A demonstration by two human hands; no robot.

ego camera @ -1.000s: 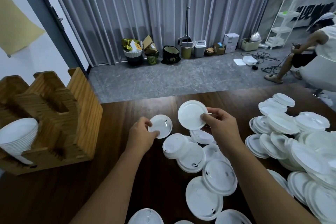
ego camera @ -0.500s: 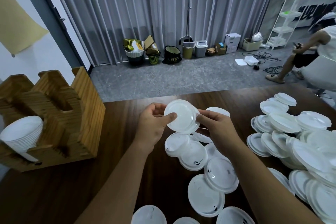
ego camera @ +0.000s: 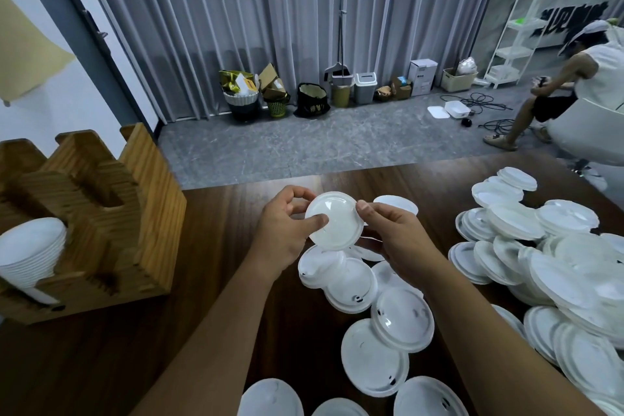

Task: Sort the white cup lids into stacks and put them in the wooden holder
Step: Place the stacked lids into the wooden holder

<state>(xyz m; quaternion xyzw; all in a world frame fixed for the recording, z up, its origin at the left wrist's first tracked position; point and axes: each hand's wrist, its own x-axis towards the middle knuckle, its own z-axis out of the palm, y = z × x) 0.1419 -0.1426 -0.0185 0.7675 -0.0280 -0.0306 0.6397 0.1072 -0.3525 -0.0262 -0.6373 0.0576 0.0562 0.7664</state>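
Above the middle of the dark wooden table [ego camera: 101, 358], both hands hold a small stack of white cup lids [ego camera: 337, 221]. My left hand [ego camera: 287, 233] grips its left edge with the thumb across the face. My right hand [ego camera: 391, 230] pinches its right edge. Several loose white lids [ego camera: 398, 321] lie scattered below the hands. A big heap of lids [ego camera: 553, 257] covers the table's right side. At the left stands the wooden holder [ego camera: 111, 223], with a stack of lids [ego camera: 30, 253] in its front slot.
Beyond the table's far edge is grey floor with bins, bags and boxes [ego camera: 337, 91] along a curtain. A person [ego camera: 574, 94] crouches at the far right near a white shelf [ego camera: 520, 40] and cables.
One second ago each hand held a separate lid. The hands came together, and the lids are now joined in one stack held between both hands.
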